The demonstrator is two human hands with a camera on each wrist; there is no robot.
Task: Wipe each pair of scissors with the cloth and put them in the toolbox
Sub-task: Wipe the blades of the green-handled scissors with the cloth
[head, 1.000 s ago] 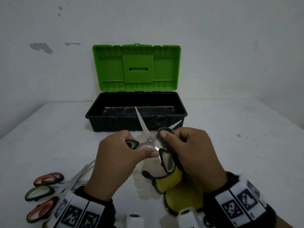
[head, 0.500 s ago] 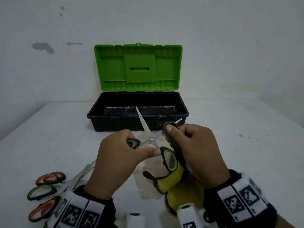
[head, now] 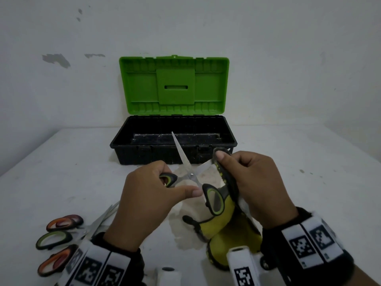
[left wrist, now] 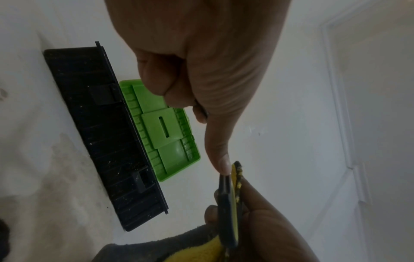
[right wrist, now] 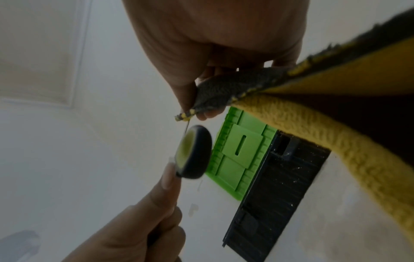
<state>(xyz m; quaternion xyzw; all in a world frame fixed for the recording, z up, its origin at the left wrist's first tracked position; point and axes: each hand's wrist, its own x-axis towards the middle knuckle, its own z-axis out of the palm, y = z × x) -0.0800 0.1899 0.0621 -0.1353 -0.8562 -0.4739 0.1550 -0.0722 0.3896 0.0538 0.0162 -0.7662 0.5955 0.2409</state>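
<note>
My left hand (head: 152,195) grips one black-and-green handle of a pair of scissors (head: 190,174) whose blades stand spread open, one pointing up toward the toolbox. My right hand (head: 247,182) pinches a yellow and dark grey cloth (head: 224,226) folded round the other blade. The second handle loop (head: 213,201) hangs free between the hands; it also shows in the right wrist view (right wrist: 193,152) under the cloth (right wrist: 313,127). Behind stands the black toolbox (head: 173,155), its green lid (head: 174,85) raised. The left wrist view shows my thumb beside the cloth's edge (left wrist: 236,179).
Several other scissors with orange and green handles (head: 55,238) lie on the white table (head: 61,172) at the front left, partly under my left wrist. The toolbox stands near the wall. A wet-looking stain marks the table below my hands.
The right hand with the cloth has slid outward along the blade, toward its tip. The left hand has hardly moved.
</note>
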